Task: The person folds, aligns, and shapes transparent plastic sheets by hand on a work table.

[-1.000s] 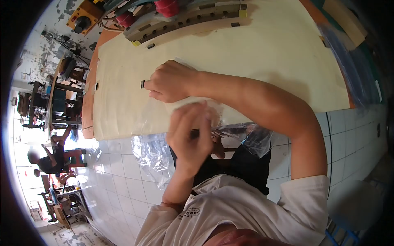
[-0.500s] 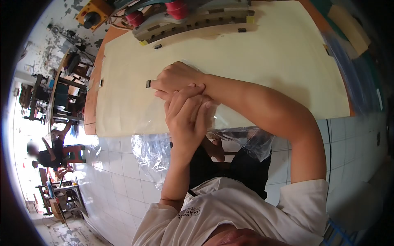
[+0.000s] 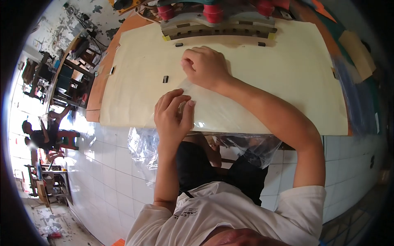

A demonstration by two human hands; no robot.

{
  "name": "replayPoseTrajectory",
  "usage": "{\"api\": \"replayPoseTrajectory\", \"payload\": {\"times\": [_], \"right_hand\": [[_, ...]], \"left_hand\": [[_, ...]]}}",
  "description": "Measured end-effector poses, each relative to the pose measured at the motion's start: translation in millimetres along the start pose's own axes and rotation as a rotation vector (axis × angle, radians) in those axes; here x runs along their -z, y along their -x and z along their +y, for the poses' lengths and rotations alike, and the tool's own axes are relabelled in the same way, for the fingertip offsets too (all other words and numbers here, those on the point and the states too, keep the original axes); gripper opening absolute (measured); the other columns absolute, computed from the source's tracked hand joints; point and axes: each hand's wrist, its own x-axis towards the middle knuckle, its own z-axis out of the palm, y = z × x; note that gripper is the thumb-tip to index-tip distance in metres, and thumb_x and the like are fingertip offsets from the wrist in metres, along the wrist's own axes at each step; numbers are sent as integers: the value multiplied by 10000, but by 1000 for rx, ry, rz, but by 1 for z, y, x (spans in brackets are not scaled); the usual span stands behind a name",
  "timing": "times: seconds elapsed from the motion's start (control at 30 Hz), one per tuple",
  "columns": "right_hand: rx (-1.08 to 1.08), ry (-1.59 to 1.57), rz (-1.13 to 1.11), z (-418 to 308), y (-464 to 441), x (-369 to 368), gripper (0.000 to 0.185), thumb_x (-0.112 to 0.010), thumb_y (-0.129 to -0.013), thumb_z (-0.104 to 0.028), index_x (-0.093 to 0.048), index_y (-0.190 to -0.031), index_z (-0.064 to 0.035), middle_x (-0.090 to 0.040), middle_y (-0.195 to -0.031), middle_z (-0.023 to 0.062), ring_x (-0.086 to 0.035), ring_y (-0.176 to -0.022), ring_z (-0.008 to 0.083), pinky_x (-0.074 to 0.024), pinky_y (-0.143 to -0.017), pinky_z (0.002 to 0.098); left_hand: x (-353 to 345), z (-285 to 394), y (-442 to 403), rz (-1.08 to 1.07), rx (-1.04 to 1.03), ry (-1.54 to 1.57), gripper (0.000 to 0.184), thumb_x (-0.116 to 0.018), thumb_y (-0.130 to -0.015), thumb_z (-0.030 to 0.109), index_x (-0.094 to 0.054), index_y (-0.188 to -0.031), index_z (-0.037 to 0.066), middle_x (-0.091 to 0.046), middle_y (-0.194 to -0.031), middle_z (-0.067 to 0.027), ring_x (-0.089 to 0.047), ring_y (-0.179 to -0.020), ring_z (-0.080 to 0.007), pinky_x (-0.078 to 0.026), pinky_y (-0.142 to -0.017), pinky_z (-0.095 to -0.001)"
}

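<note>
My left hand [image 3: 170,112] is over the front part of the yellow-covered table [image 3: 135,90], its fingers bent and its thumb standing apart from them. Beside it a clear plastic sheet [image 3: 211,104] lies on the table and hangs over the front edge; whether the fingertips touch it is unclear. Farther in, my right hand [image 3: 205,67] is curled with its fingers folded in, near the sheet's far end. Anything inside that curl is hidden. A small dark block [image 3: 165,79] sits on the cover to the left of both hands.
A machine with red cylinders [image 3: 213,14] and a long slotted bar [image 3: 219,30] stands along the far side. Small dark blocks [image 3: 261,44] lie before it. Blue-tinted plastic [image 3: 355,96] and cardboard [image 3: 357,55] are at the right. A person [image 3: 41,133] sits far left.
My hands were overlapping and are now apart. The right hand has moved away from the left, its fingers still curled. The left thumb and fingers have spread. The view has shifted a little.
</note>
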Motion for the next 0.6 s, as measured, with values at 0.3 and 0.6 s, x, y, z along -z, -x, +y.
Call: {"api": "replayPoseTrajectory", "payload": {"times": [0.3, 0.6], "right_hand": [[-11, 360, -194, 3, 8, 10, 328, -648, -825, -341, -614, -1018, -78, -588, -1029, 107, -603, -892, 309, -489, -800, 427], [-79, 338, -286, -4, 8, 16, 318, -635, -834, -345, -608, -976, -62, -558, -975, 121, -614, -874, 319, -494, -779, 448]], "left_hand": [[2, -2, 0, 19, -18, 45, 89, -678, -755, 104, -686, -815, 39, -666, -979, -111, -614, -936, -300, -448, -866, -400], [14, 49, 124, -1217, -549, 1076, 119, -641, -835, 107, -660, -926, 34, -655, -907, -99, -634, -849, -267, -483, -740, -392]]}}
